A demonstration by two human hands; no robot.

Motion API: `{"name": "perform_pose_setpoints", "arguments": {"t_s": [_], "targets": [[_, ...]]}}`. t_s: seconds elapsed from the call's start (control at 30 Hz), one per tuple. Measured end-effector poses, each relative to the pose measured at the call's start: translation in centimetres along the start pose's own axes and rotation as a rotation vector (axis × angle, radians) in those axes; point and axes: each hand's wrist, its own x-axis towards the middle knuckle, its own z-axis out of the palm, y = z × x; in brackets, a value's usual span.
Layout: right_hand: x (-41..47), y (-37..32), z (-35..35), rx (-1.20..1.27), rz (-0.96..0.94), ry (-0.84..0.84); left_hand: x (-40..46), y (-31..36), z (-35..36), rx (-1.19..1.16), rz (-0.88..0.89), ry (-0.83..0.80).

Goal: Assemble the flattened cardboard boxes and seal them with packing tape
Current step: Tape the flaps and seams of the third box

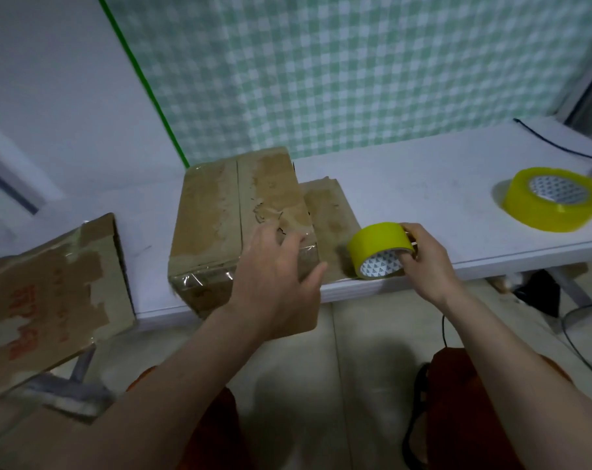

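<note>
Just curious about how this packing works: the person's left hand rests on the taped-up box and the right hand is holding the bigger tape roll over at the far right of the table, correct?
Not quite. The right hand grips the smaller yellow tape roll beside the box; the bigger tape roll lies untouched at the table's far right. The left hand does rest on the box. The head view shows this.

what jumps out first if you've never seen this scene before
The bright yellow tape roll at the table's near edge, gripped by the right hand. Left of it, the left hand rests on a taped cardboard box. A larger tape roll lies at far right.
</note>
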Motion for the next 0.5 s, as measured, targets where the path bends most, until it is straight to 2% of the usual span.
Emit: {"name": "perform_pose_setpoints", "arguments": {"t_s": [0.1, 0.13, 0.17, 0.23, 0.3, 0.4, 0.5], "targets": [[0.1, 0.2, -0.5, 0.103, 0.093, -0.007, 3.6, 1.1, -0.8, 0.084, 0.196, 0.108], [0.1, 0.2, -0.6, 0.148, 0.113, -0.014, 4.9, 1.7, -0.9, 0.061, 0.229, 0.063], [0.1, 0.1, -0.8, 0.187, 0.125, -0.02, 6.1, 2.5, -1.0, -0.01, 0.224, -0.053], [0.1, 0.3, -1.4, 0.261, 0.148, -0.048, 8.8, 3.8, -0.2, -0.203, 0.18, -0.396], [0.1, 0.5, -2.4, 0.335, 0.165, -0.105, 11.0, 4.8, 1.2, -0.24, 0.204, -0.668], [0.2, 1.3, -4.2, 0.27, 0.14, -0.136, 13.2, 5.2, 2.6, -0.282, 0.187, -0.836], [1.2, 2.6, -4.9, -0.003, 0.132, 0.017, 14.3, 4.9, 3.1, -0.461, 0.065, -1.016]]}}
